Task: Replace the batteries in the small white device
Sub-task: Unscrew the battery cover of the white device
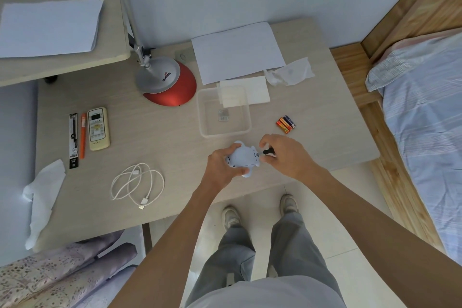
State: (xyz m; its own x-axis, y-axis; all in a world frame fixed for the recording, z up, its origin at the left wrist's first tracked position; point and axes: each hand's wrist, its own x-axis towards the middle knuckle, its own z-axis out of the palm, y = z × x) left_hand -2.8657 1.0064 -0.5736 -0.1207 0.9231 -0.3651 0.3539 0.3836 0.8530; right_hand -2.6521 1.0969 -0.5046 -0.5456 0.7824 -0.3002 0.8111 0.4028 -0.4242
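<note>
Left hand: gripped the small white rounded plastic device, fingers curled over its far edge, thumb against its near edge.

Device position: near middle of the pale wood-grain desk, just on the near side of the clear rectangular plastic tray. I could not tell whether it rested on the desk or was lifted a little off it.

Right hand: fingers closed in a pinch on the small black-handled screwdriver. Its metal tip met the right side of the device. The tip itself was too small to make out.

Tray contents: a few small grey metal pieces, lying flat; kind not discernible.

Small cluster of orange and dark blue batteries: side by side on the desk, right of the tray, just beyond my right hand, not touching it.

Far side of the tray: a folded white tissue touched or overlapped the tray's far rim. A crumpled white tissue lay to its right, and a plain white paper sheet lay further back.

Left part of the desk: red and silver lamp base far; cream remote control, orange pen and a narrow black packet in a row; coiled white cable near.
</note>
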